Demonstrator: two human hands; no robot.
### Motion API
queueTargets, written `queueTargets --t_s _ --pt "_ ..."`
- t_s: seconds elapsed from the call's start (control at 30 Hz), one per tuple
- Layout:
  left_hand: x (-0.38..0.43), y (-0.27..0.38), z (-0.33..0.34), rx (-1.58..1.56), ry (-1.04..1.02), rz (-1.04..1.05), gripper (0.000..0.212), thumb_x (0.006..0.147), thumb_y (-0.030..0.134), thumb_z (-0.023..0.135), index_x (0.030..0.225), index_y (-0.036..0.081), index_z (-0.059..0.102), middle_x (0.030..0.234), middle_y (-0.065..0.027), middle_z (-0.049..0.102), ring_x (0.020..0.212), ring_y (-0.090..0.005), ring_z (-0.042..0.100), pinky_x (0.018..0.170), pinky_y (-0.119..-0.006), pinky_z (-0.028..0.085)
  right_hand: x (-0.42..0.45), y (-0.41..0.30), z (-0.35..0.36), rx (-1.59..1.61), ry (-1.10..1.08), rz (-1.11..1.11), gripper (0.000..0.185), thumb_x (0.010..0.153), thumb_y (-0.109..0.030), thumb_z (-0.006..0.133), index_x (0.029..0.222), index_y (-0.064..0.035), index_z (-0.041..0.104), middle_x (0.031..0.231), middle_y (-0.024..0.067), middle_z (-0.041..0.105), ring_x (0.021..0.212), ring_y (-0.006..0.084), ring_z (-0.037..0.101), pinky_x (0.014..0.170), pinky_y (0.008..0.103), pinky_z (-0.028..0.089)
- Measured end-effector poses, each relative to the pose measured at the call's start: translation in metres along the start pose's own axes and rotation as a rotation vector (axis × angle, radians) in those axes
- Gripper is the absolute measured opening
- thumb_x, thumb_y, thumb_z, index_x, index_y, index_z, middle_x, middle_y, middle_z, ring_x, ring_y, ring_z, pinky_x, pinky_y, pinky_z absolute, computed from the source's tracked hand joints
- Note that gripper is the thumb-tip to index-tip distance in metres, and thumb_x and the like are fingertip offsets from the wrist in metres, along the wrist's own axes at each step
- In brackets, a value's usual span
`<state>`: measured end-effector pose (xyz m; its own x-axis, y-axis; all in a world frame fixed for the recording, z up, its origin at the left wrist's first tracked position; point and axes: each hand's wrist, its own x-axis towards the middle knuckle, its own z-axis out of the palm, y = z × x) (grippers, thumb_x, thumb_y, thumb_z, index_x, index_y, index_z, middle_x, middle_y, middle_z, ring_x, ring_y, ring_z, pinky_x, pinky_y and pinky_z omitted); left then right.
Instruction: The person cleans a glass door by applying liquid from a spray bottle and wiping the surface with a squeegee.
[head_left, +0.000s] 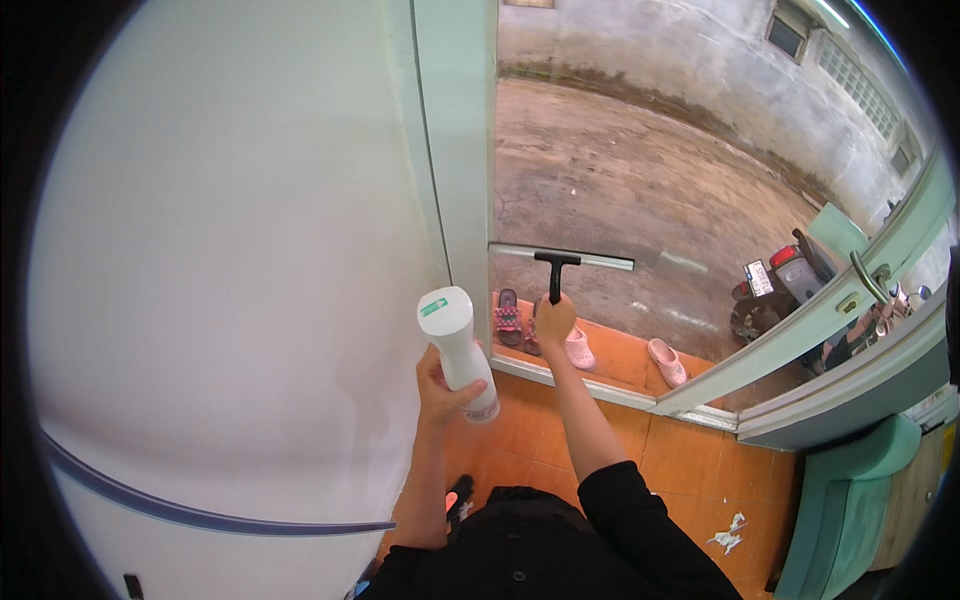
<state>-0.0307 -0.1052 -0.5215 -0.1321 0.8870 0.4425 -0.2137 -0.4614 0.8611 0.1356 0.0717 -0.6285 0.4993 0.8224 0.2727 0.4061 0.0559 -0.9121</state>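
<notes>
My left hand (442, 394) is closed around the waist of a white plastic bottle (471, 367) with a broad round cap, held beside the white wall and door frame. My right hand (556, 321) grips the black handle of a window squeegee (592, 259). The squeegee's long blade lies level across the glass pane (637, 187), its left end by the pane's white frame (455, 150). Whether the blade presses on the glass cannot be told for certain.
Pink clogs (667, 363) and patterned sandals (508, 318) lie beyond the glass on orange tiles. A motorcycle (799, 274) stands outside at right. The door has a metal handle (870, 277). Crumpled white scraps (727, 536) lie indoors near a green sofa (847, 510).
</notes>
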Motion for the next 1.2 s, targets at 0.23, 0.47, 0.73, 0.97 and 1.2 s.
queueTargets --t_s 0.23,0.47,0.73,0.97,1.2 --pt "-0.005 -0.003 -0.012 0.05 0.004 0.016 0.052 0.059 0.011 0.077 0.106 0.001 0.058 0.098 -0.007 0.06 0.088 -0.016 0.059 0.077 -0.031 0.048 -0.01 -0.073 -0.04 -0.517 -0.315 -0.309 0.026 0.077 -0.029 0.059 0.077 -0.0031 0.058 0.071 0.0195 0.062 0.068 0.0373 0.061 0.06 0.0463 0.048" --pt "-0.004 0.003 0.004 0.037 0.029 0.002 0.051 0.059 0.01 0.076 0.106 0.001 0.058 0.099 -0.007 0.06 0.088 -0.016 0.059 0.077 -0.03 0.048 0.011 -0.148 -0.034 -0.575 -0.425 -0.495 0.023 0.078 -0.027 0.059 0.08 -0.0037 0.059 0.073 0.0177 0.063 0.072 0.0353 0.063 0.064 0.0446 0.048" --pt "-0.006 0.003 0.033 0.004 0.086 -0.021 0.052 0.059 0.009 0.075 0.107 0.001 0.057 0.099 -0.0071 0.06 0.089 -0.0161 0.059 0.077 -0.031 0.048 0.023 -0.142 -0.043 -0.564 -0.46 -0.5 0.026 0.075 -0.03 0.064 0.081 -0.0047 0.061 0.075 0.016 0.064 0.073 0.0333 0.064 0.065 0.0426 0.049" --pt "-0.007 -0.003 0.073 0.011 0.071 0.021 0.052 0.06 0.01 0.075 0.108 0.0 0.057 0.099 -0.0068 0.06 0.09 -0.0156 0.058 0.077 -0.03 0.048 0.044 -0.119 -0.073 -0.576 -0.465 -0.522 0.028 0.075 -0.034 0.064 0.082 -0.0062 0.061 0.072 0.0153 0.063 0.073 0.033 0.063 0.063 0.0437 0.047" --pt "-0.008 -0.022 0.12 -0.002 0.021 0.018 0.054 0.061 0.012 0.076 0.11 0.001 0.056 0.098 -0.0068 0.06 0.089 -0.0153 0.058 0.078 -0.03 0.047 0.064 -0.089 -0.145 -0.578 -0.467 -0.485 0.026 0.074 -0.03 0.066 0.08 -0.0049 0.061 0.073 0.0162 0.063 0.072 0.0336 0.063 0.063 0.0432 0.048"
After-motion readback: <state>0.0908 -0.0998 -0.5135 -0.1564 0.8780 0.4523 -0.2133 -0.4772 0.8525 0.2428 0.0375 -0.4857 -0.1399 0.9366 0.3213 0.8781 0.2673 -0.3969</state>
